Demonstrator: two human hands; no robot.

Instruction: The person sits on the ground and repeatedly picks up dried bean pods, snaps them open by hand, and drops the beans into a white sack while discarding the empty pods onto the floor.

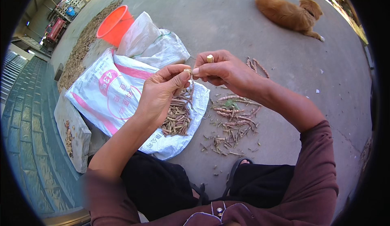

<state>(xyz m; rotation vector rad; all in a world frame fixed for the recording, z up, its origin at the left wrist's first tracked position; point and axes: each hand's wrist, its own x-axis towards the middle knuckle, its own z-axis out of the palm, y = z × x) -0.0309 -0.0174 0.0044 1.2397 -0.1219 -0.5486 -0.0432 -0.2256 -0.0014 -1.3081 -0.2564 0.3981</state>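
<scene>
My left hand (166,87) pinches the end of a bean pod (187,70) between thumb and forefinger. Close against it, my right hand (218,67) has thumb and fingertips at the same pod, and a short pale green pod piece (210,58) sticks up between its fingers. Under the hands, short broken pod pieces (176,118) are heaped on a white woven sack (199,104) with pink stripes and printed writing. Right of the sack, long reddish pods (231,110) and scraps (225,142) lie on the concrete floor.
An orange bucket (112,25) stands behind a whitish plastic sack (152,40). A stone slab (79,134) bearing small brown pieces is at the left by a tiled wall (27,134). A brown dog (286,12) lies at the upper right. My sandalled foot (240,165) is near the scraps.
</scene>
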